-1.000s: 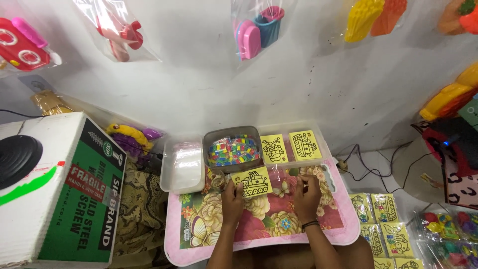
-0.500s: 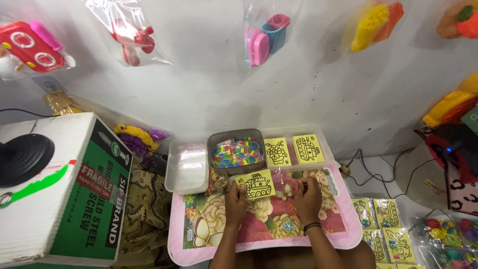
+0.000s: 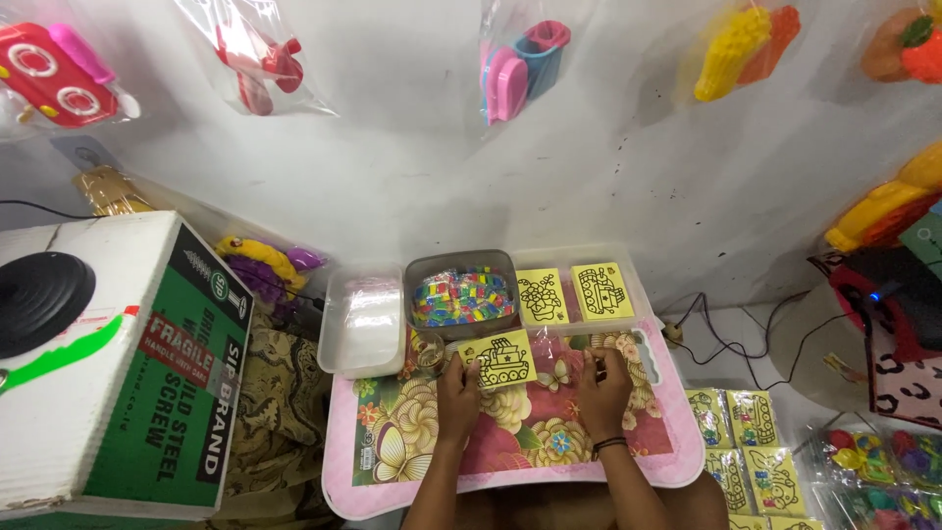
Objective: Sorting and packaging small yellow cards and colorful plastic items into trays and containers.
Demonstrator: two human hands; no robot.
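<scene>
Looking down, we see our left hand [image 3: 457, 385] pinching the lower left edge of a yellow card [image 3: 498, 360] with a black line drawing on it; the card lies tilted on the flowered tray [image 3: 392, 451], just below the grey tub [image 3: 461, 295]. Our right hand [image 3: 602, 381] rests on the tray to the right of the card, well clear of it, fingers curled; we cannot tell whether it grips anything. A dark band sits on that wrist.

The grey tub holds small pieces in many colours. Beside it on the left stands a clear, pale tub [image 3: 363, 319]. To its right a clear box [image 3: 633, 280] holds two more yellow cards [image 3: 572, 293] side by side.

On the left stands a white and green carton [image 3: 147, 393] with a black disc [image 3: 41, 299] on top. More yellow cards in packets [image 3: 748, 451] lie on the floor at the right. Bagged plastic toys [image 3: 525, 59] hang on the white wall above.
</scene>
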